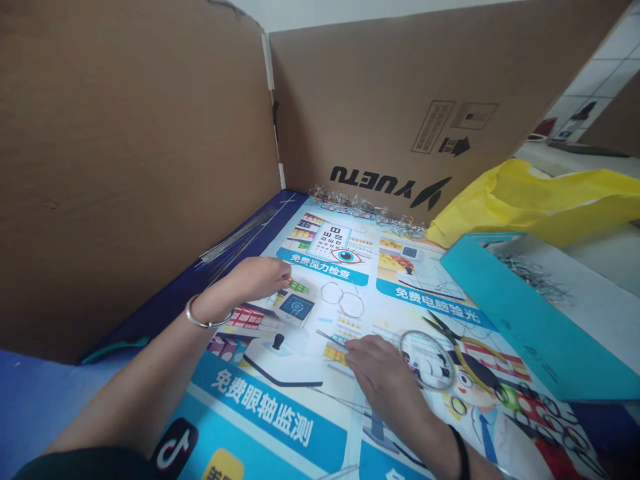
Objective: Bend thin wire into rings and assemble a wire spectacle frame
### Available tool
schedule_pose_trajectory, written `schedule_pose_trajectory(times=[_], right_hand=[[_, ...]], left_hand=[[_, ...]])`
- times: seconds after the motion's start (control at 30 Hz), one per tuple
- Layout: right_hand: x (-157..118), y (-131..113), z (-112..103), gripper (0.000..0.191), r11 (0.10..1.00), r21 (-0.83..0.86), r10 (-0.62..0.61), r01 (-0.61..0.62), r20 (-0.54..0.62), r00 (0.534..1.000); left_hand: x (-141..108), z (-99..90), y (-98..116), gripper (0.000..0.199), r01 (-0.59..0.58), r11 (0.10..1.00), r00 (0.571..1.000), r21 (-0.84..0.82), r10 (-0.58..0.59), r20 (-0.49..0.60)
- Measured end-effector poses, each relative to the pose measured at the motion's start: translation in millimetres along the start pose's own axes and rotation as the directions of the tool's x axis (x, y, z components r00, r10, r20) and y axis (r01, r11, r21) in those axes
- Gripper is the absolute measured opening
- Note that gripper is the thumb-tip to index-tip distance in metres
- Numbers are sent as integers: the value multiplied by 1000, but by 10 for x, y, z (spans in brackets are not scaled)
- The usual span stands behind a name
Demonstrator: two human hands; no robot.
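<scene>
My left hand (265, 275), a silver bangle at its wrist, is closed with fingertips pressed together above the printed poster (300, 340); anything in the pinch is too small to make out. My right hand (383, 373) is closed around a thin metal two-pronged tool like tweezers (331, 339), its tips pointing left. Between and beyond the hands lies a thin wire shape (351, 305) of two joined loops, like a glasses outline. Right of my right hand rest a silver wire ring (401, 343) and a yellow-handled cutting tool (459, 347) with dark, parted jaws.
Cardboard walls (150, 133) stand at the left and back. Tangled wire scraps (360, 203) line the back edge; straight wires (240, 233) lie at the left. An open turquoise box (530, 327) holds small metal pieces (533, 277). Behind it is a yellow bag (540, 200).
</scene>
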State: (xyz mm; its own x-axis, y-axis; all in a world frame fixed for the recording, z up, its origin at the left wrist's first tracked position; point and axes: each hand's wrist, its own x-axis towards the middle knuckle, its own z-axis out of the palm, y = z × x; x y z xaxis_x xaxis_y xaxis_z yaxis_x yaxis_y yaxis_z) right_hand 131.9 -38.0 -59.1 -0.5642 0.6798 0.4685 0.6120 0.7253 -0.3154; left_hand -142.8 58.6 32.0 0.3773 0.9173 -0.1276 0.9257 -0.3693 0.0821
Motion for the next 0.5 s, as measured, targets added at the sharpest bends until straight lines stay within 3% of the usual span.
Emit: schedule_pose_trajectory(times=[0.23, 0.5], right_hand=[[-43, -23, -24, 23, 999, 36, -25, 22, 74, 997], [-6, -72, -145, 15, 984, 155, 92, -84, -48, 995]], left_hand=[[-30, 3, 77, 21, -38, 999, 999, 33, 36, 36], [-72, -67, 164, 16, -48, 999, 997, 2, 47, 64]])
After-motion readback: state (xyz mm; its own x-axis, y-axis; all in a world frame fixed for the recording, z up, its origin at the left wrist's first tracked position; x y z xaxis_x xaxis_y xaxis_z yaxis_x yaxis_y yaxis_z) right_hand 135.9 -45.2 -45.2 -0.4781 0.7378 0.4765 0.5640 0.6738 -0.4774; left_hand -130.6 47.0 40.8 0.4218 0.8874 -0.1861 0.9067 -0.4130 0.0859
